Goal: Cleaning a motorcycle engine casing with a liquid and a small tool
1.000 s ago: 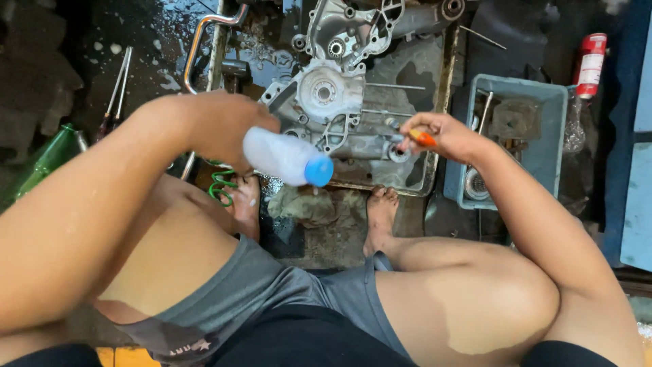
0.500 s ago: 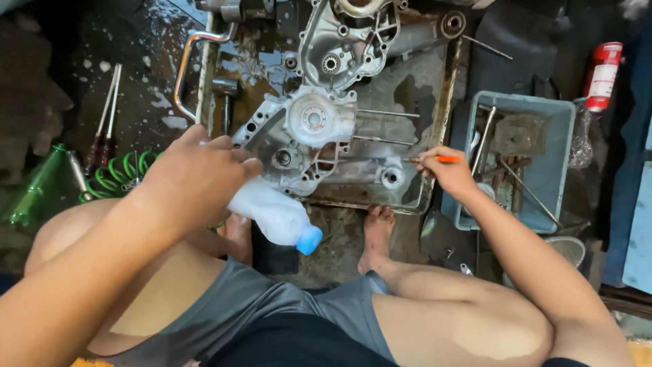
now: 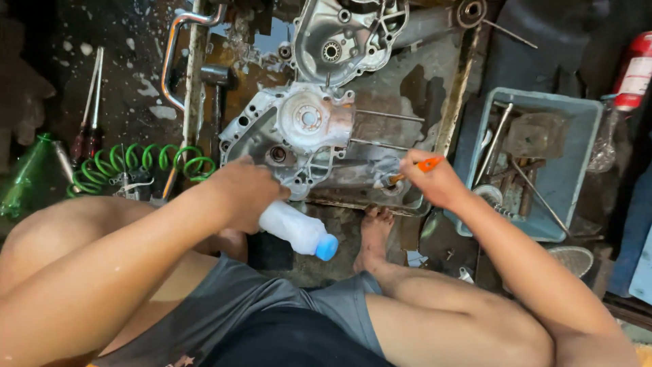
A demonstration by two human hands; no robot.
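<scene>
An engine case half (image 3: 299, 136) lies in a metal tray (image 3: 435, 102), with a second case (image 3: 346, 34) farther back in the same tray. Right of the tray stands a plastic bin (image 3: 577, 183) holding rods and parts. Left of the tray lie a coiled hose (image 3: 142, 166) and, farther left, screwdrivers (image 3: 88, 129) and a glass bottle (image 3: 24, 177). Near the tray's front edge, the left hand (image 3: 244, 194) holds a plastic bottle (image 3: 295, 230); the right hand (image 3: 435, 180) is over the tray's near right corner.

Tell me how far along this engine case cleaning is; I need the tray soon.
Done: the engine case lies stripped in the metal tray, wet and partly pale. In hand: the left hand grips a white bottle with a blue cap; the right hand works an orange-handled tool at the case's lower edge. Left: dark grime shows on the tray floor, and a second case waits behind.
</scene>
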